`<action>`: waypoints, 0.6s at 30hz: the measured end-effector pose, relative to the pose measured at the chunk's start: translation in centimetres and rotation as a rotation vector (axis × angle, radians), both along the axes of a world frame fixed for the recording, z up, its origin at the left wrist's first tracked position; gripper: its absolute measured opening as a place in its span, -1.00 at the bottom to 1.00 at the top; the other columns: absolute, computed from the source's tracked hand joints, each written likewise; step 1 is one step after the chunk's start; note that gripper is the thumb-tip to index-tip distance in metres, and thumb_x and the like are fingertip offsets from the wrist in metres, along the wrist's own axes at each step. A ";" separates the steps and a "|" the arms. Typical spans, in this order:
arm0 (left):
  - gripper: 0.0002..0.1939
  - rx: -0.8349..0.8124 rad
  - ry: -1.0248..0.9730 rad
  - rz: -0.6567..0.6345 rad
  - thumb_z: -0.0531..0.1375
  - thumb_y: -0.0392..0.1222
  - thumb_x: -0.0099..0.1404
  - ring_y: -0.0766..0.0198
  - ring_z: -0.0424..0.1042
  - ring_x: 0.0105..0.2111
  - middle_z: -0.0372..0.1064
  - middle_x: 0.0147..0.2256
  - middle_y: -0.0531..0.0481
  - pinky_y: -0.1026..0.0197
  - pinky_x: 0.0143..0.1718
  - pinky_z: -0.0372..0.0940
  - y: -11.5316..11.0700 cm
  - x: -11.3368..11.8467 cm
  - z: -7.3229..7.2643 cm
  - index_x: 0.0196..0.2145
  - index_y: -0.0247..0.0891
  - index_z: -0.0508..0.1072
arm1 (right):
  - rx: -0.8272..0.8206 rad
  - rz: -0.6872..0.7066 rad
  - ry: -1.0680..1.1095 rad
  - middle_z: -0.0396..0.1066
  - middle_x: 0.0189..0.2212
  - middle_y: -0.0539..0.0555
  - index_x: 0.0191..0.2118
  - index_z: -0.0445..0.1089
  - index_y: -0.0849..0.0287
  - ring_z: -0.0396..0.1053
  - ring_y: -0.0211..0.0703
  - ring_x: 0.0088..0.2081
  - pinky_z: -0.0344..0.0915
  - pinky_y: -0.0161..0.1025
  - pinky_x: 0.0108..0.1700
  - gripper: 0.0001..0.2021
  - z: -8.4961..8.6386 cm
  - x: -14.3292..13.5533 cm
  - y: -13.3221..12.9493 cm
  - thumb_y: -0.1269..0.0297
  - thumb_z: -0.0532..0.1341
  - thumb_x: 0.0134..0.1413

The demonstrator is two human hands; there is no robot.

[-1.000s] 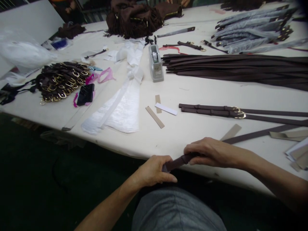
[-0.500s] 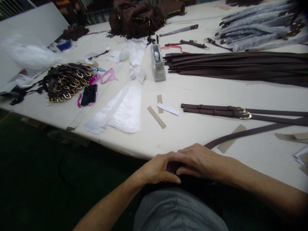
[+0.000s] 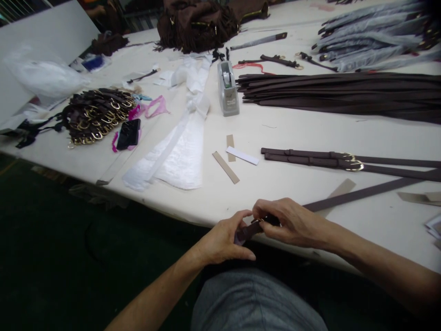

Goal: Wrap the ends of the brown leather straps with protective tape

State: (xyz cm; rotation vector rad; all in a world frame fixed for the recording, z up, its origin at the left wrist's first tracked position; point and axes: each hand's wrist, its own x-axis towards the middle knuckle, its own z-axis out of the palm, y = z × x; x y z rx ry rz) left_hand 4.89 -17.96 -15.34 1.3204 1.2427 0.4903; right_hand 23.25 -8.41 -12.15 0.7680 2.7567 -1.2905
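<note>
At the table's front edge, a dark brown strap point(image 3: 358, 195) runs from the right into both hands. My right hand point(image 3: 287, 221) pinches it close to a small gold-coloured buckle, partly hidden by the fingers. My left hand point(image 3: 230, 240) curls round the strap's near end, thumb and fingers on either side of it. Two brown straps with gold buckles point(image 3: 353, 162) lie side by side beyond my right hand. Beige strips point(image 3: 225, 167) and a white strip point(image 3: 242, 155) rest on the table past my left hand.
A tape dispenser point(image 3: 229, 99) stands mid-table beside white wrapping sheets point(image 3: 182, 156). Left are a phone point(image 3: 128, 134) and buckled straps point(image 3: 98, 115). Long brown straps point(image 3: 337, 94) and wrapped straps point(image 3: 372, 41) lie right. Brown fringed bags point(image 3: 196, 27) are at the back.
My right hand has drawn slightly up and right, away from my left. The strap's buckle end now shows between the hands, and the strap on the table looks straighter.
</note>
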 end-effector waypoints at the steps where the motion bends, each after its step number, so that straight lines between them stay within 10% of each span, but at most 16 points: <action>1: -0.13 0.010 -0.021 0.015 0.38 -0.14 -0.10 0.21 0.33 -0.27 0.34 -0.21 -0.01 0.22 -0.24 0.22 0.0 0.1 -0.1 0.13 -0.20 0.11 | 0.017 -0.011 -0.002 0.28 -0.58 -0.07 -0.39 0.24 0.18 0.17 -0.33 -0.58 0.04 -0.37 -0.51 -0.96 -0.1 -0.1 -0.2 0.39 0.08 0.05; 9: -0.40 -0.047 -0.305 0.112 0.37 -0.25 -0.07 0.21 0.35 -0.24 0.33 -0.16 -0.03 0.21 -0.22 0.25 0.0 1.3 -1.1 -0.05 -0.22 0.31 | -0.047 0.108 0.235 0.39 -0.34 0.04 -0.29 0.32 0.21 0.30 -0.26 -0.35 0.18 -0.35 -0.32 -0.91 -0.3 -1.0 -2.1 0.43 0.08 0.11; 15: -0.20 -0.294 -0.753 0.075 0.43 -0.20 -0.19 0.36 0.37 -0.40 0.17 -0.02 -0.12 0.27 -0.40 0.27 -1.7 0.7 -0.5 0.01 -0.14 0.20 | -0.376 -0.141 0.250 0.34 -0.53 -0.08 -0.41 0.28 0.21 0.24 -0.36 -0.50 0.14 -0.44 -0.45 -0.94 -0.7 -0.1 -2.8 0.48 0.13 0.03; 18: -0.24 -0.259 -0.554 0.258 0.42 -0.10 -0.17 0.35 0.33 -0.37 0.23 -0.08 -0.09 0.26 -0.36 0.24 -4.3 1.6 0.0 -0.02 -0.19 0.22 | -0.400 -0.131 0.190 0.32 -0.56 -0.09 -0.43 0.31 0.22 0.21 -0.37 -0.52 0.10 -0.44 -0.48 -0.94 -0.9 0.6 -4.1 0.47 0.14 0.01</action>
